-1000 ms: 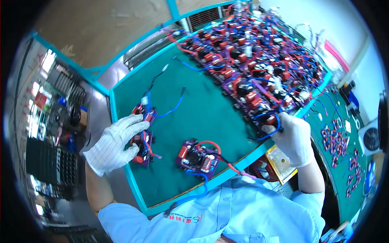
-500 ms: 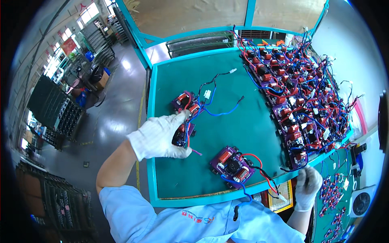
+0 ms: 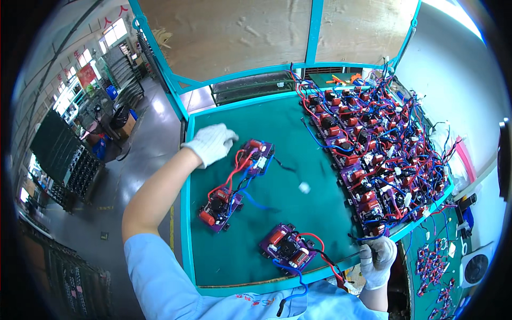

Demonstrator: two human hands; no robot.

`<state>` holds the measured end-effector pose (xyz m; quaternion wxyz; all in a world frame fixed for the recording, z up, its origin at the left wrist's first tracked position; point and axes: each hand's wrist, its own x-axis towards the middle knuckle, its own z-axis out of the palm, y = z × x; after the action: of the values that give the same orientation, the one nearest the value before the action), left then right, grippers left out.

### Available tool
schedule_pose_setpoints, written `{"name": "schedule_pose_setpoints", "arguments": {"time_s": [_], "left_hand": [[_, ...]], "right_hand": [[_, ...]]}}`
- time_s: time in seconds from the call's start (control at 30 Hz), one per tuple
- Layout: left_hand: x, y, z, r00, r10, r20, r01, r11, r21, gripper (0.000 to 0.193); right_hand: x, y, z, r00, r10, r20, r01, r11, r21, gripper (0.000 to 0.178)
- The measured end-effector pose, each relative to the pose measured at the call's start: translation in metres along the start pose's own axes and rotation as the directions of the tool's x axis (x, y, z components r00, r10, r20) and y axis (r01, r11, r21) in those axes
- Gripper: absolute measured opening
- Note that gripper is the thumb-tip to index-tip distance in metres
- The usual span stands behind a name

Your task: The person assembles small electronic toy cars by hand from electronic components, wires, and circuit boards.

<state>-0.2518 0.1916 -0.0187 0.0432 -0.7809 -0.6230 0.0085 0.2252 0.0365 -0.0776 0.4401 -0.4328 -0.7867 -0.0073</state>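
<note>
My left hand [image 3: 213,144], in a white glove, is just left of a purple circuit board [image 3: 258,158] with red and black components. Its fingers are bent but apart, with nothing visible in them. A second purple board [image 3: 218,211] lies nearer me; red and blue wires run between the two. Blurred near them is a small white connector [image 3: 304,188]. My gloved right hand [image 3: 377,260] is curled closed at the table's near right edge; whether it holds anything is hidden. A third board [image 3: 288,248] lies at the near edge, its blue wire hanging over toward my shirt.
Rows of similar wired boards [image 3: 368,154] cover the right side of the green table [image 3: 288,122]. A teal frame with a wooden panel [image 3: 229,37] rises behind it. At the lower right is another green surface with small boards [image 3: 434,261] and a fan [image 3: 476,268].
My left hand has let go of the boards at the left and moved up and away. Those boards now lie spread apart. The view has shifted; my right hand stays closed near the edge.
</note>
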Motion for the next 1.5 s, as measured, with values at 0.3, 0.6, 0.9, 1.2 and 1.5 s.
{"name": "schedule_pose_setpoints", "arguments": {"time_s": [0.3, 0.6, 0.9, 1.2, 1.5], "left_hand": [[0.034, 0.051, -0.018, 0.882, 0.362, 0.302, -0.283, 0.919, -0.276, 0.101], [0.033, 0.068, 0.005, 0.922, 0.314, -0.227, -0.367, 0.896, -0.250, 0.073], [0.103, -0.053, 0.106, 0.953, -0.252, -0.171, 0.073, 0.734, -0.676, 0.066], [0.099, 0.038, 0.016, 0.807, -0.589, -0.041, 0.301, 0.470, -0.830, 0.065], [0.087, 0.031, -0.018, 0.991, -0.126, 0.054, 0.136, 0.861, -0.489, 0.038]], "right_hand": [[-0.006, 0.001, 0.002, 0.993, 0.110, -0.043, -0.109, 0.994, 0.027, 0.026], [-0.001, 0.002, 0.005, 0.992, 0.111, -0.065, -0.106, 0.992, 0.067, 0.025], [-0.001, 0.000, -0.003, 1.000, 0.020, 0.021, -0.023, 0.990, 0.136, 0.022], [-0.006, 0.004, -0.001, 0.998, 0.063, 0.006, -0.064, 0.991, 0.115, 0.026], [-0.013, 0.012, 0.002, 0.997, -0.009, -0.079, 0.020, 0.990, 0.138, 0.025]]}}
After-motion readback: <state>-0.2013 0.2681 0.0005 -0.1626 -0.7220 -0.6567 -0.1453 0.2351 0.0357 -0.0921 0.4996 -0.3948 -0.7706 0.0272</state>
